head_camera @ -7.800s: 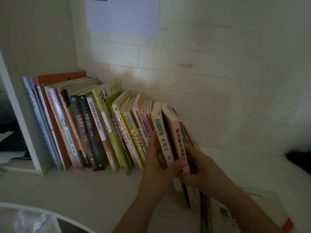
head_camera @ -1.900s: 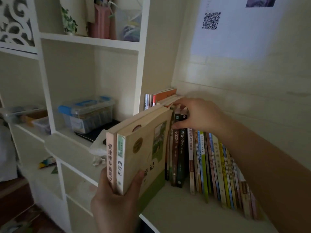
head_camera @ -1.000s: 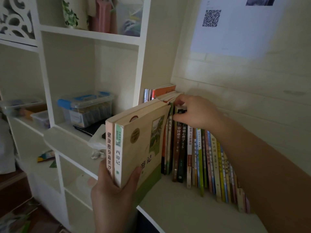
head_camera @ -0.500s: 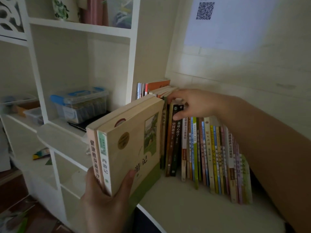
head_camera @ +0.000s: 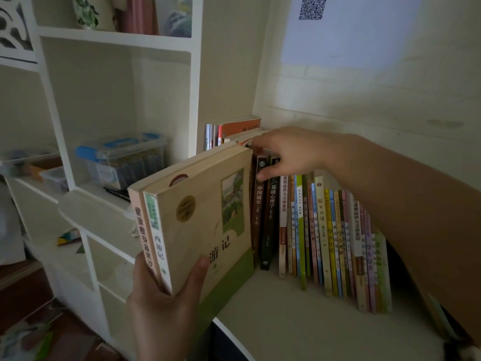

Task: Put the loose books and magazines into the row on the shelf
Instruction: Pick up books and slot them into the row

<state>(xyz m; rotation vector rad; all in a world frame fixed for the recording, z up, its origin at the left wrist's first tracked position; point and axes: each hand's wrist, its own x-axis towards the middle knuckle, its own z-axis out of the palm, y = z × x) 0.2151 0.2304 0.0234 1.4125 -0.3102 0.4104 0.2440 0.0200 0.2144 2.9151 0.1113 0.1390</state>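
Observation:
My left hand grips two thick paperbacks together by their lower spines: a cream and green book in front and a pink-spined book behind it. They are held upright in front of the left end of the row of books on the shelf surface. My right hand reaches over the row and grips the tops of the dark-spined books, fingers behind them and thumb on their spines. The leftmost books of the row are hidden behind the held pair.
A white shelving unit stands left of the row, holding a clear blue-lidded box. Plants and jars sit on its upper shelf. A paper with a QR code hangs on the wall above. Bare shelf surface lies in front of the row.
The two held books have come a little closer to the row's left end. My right hand stays on the tops of the dark books, and the view has tilted slightly.

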